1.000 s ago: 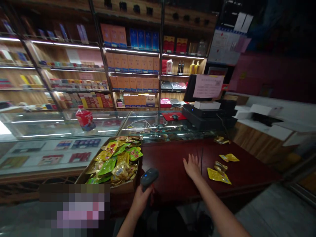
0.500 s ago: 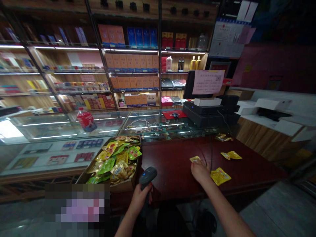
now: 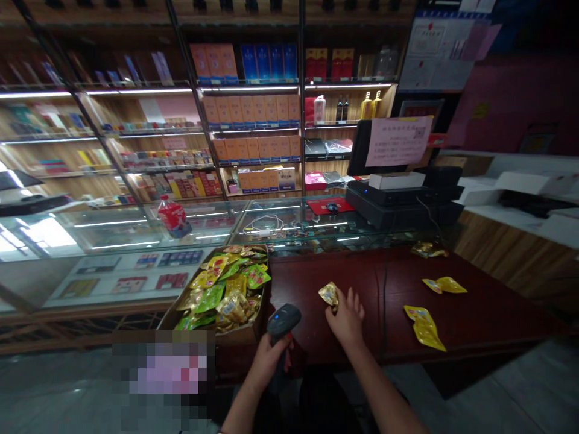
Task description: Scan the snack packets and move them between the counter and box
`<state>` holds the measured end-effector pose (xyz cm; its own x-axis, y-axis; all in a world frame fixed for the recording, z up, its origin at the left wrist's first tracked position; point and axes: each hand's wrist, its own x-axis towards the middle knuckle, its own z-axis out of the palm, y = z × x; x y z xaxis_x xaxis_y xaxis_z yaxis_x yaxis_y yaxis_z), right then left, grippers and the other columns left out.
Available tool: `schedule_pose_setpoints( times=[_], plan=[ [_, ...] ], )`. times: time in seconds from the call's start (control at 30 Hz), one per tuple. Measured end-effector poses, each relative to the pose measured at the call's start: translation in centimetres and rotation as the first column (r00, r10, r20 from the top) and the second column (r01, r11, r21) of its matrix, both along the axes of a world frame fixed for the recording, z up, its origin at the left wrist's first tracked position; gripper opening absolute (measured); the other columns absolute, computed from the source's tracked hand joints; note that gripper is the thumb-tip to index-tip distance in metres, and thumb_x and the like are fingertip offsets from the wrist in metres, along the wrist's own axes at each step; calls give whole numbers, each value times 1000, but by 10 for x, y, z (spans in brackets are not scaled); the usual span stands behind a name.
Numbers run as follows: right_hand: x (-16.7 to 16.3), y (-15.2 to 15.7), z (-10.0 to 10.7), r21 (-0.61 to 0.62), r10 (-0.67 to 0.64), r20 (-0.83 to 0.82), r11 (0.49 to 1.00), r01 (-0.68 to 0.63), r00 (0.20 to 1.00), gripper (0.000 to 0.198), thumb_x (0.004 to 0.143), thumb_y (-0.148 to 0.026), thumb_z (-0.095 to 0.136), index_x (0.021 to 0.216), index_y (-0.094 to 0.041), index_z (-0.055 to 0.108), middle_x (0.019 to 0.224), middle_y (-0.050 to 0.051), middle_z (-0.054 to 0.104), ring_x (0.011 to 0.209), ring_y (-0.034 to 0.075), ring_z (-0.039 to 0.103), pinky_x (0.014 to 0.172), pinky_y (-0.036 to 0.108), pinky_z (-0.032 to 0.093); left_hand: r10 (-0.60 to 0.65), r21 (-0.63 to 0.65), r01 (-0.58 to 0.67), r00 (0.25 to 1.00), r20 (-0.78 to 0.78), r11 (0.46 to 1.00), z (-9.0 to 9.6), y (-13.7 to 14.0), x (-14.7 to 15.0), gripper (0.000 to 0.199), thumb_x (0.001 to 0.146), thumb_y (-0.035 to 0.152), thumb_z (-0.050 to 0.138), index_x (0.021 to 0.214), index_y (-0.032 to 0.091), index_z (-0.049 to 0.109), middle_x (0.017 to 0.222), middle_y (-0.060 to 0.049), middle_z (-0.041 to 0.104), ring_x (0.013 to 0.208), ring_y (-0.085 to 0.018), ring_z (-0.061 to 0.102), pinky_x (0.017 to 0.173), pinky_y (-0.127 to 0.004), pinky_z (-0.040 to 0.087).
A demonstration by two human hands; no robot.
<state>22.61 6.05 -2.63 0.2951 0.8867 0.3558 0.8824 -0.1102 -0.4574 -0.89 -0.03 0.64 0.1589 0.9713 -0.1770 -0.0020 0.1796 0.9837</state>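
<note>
My left hand [image 3: 273,357] is wrapped round the grip of a dark barcode scanner [image 3: 283,320], with a small blue light on its top. My right hand [image 3: 347,318] pinches a gold snack packet [image 3: 329,294] between thumb and finger above the dark red table [image 3: 307,271]; its other fingers are spread. Left of the scanner stands a cardboard box [image 3: 261,319] full of green, yellow and gold snack packets [image 3: 210,298]. To the right lie a yellow packet [image 3: 425,328], another yellow packet [image 3: 446,285] and, farther back, a gold packet [image 3: 429,250].
Beyond the table runs a glass display counter [image 3: 217,211] bearing a red bottle-shaped pack [image 3: 174,217], a white cable [image 3: 266,226] and a mouse [image 3: 332,207]. A monitor [image 3: 362,147] stands above a black cash drawer [image 3: 398,208]. A black cable [image 3: 385,289] crosses the table. Stocked shelves [image 3: 253,129] line the wall.
My right hand has moved left across the table toward the scanner, carrying the gold packet. My left hand still holds the scanner. The view has shifted slightly.
</note>
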Motion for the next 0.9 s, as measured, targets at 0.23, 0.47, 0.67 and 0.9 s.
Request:
schedule_pose_setpoints(
  times=[0.23, 0.47, 0.67, 0.9],
  plan=[
    [3, -1, 1, 30, 137, -53, 990, -135, 989, 37, 97, -31, 49, 124, -33, 74, 137, 9, 68, 127, 30, 60, 114, 61, 28, 4, 12, -4, 1000, 30, 1000, -17, 2, -2, 68, 70, 80, 72, 84, 14, 69, 50, -2, 62, 40, -15, 54, 41, -24, 40],
    [0, -2, 8, 100, 116, -106, 989, -105, 988, 26, 92, -38, 62, 113, -27, 73, 130, 12, 72, 128, 34, 60, 110, 58, 33, -8, 11, 8, 1000, 23, 1000, -18, 2, -3, 67, 71, 78, 73, 88, 13, 69, 57, -3, 65, 41, -15, 55, 42, -25, 41],
    [1, -4, 5, 202, 435, -420, 901, -385, 797, 52, 94, -35, 56, 145, -28, 49, 115, 7, 78, 106, 24, 74, 96, 40, 54, -57, 27, 56, 998, 23, 998, -8, -4, -4, 64, 76, 79, 69, 84, 16, 68, 47, -2, 61, 39, -14, 53, 43, -24, 39],
    [1, -1, 2, 252, 410, -451, 911, -327, 793, 52, 88, -31, 58, 139, -22, 59, 128, 12, 73, 115, 26, 71, 99, 40, 57, -26, 8, 26, 1000, 11, 1000, 0, -4, -1, 67, 67, 84, 70, 71, 18, 63, 43, -3, 61, 37, -14, 52, 41, -23, 37]
  ],
)
